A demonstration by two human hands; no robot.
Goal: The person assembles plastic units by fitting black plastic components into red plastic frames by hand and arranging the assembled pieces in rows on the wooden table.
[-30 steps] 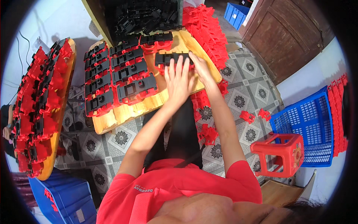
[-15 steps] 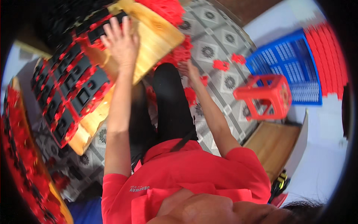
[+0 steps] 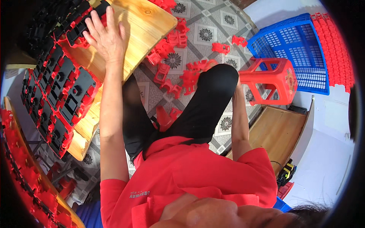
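My left hand lies over the wooden tabletop, fingers spread. Its fingertips are at a black plastic panel with red parts on it. Rows of similar black panels with red plastic pieces cover the left of the board. Beside my bent knee is my right hand, mostly hidden, near a red plastic stool. Whether it holds anything I cannot see. Several loose red plastic pieces lie on the floor past the table edge and between my legs.
Right of the stool a blue plastic crate stands by stacked red parts. A low wooden bench is nearer. At far left, another board bears red and black parts. The floor has patterned tiles.
My right hand has moved from the loose red pieces to the right, behind my knee beside the stool. My knee has swung right. The left hand stays over the panels, its view slightly shifted.
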